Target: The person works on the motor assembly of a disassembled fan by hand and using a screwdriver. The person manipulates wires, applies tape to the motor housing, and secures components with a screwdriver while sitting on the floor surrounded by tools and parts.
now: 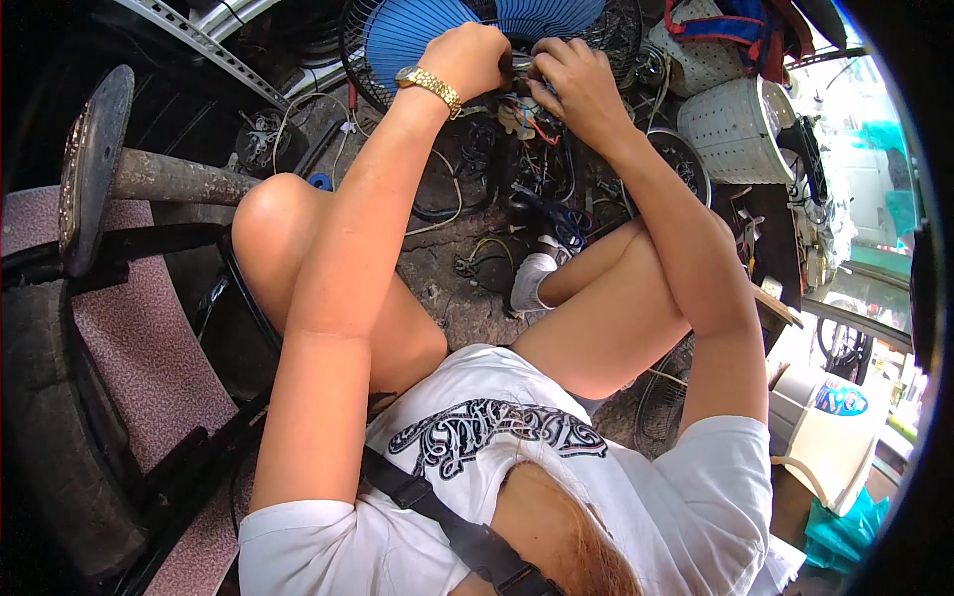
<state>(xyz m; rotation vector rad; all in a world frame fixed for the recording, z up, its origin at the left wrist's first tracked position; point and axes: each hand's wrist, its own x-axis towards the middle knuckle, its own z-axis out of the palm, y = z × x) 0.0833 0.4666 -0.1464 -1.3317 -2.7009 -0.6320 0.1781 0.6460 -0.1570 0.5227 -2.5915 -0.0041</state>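
An electric fan with blue blades (407,38) and a black wire cage stands at the far side, in front of me. My left hand (469,62), with a gold watch (429,87) on its wrist, is closed near the fan's middle; what its fingers grip is hidden. Close by on the right, my right hand (579,87) has its fingers bent in a pinch at the same spot, on something too small to name. Just below both hands hangs the fan's opened motor part (519,117), with loose coloured wires.
Cables (482,260) and tools litter the dark floor around my shoe (547,233). White perforated baskets (737,129) stand at the far right. A round metal plate on a post (94,169) rises at left, beside a pink speckled panel (149,348). A cream plastic container (830,437) sits at right.
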